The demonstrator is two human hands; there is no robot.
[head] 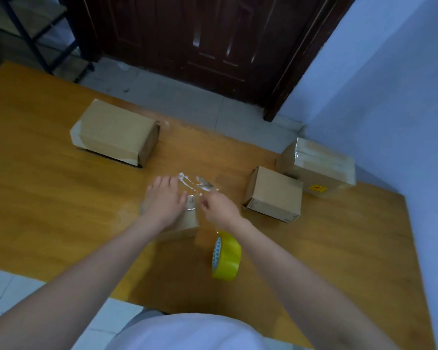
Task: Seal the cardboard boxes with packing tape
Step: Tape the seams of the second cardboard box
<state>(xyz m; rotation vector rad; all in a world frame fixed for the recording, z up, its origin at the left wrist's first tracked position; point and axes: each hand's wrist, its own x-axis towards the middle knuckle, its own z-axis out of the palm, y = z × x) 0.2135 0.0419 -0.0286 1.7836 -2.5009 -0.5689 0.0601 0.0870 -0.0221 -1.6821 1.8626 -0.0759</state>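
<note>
Wooden table (48, 198), orange-brown top. Directly on it: large box (115, 131) far left, small box (183, 223) centre, roll of yellow tape (226, 256) on edge just beside it, medium box (274, 194) and taped box (317, 168) right.

Four brown boxes sit on the table — one far left (115, 132), two right (274, 194) (317, 165), one central (185, 222) — a yellow tape roll (226, 256) standing nearby.

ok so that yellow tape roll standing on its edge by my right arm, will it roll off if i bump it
Probably. The yellow tape roll stands upright on its rim on the smooth wooden table, so a nudge along the rim would likely set it rolling. A sideways bump would more likely tip it flat. It looks light, so even a brush from the forearm could move it.
</note>
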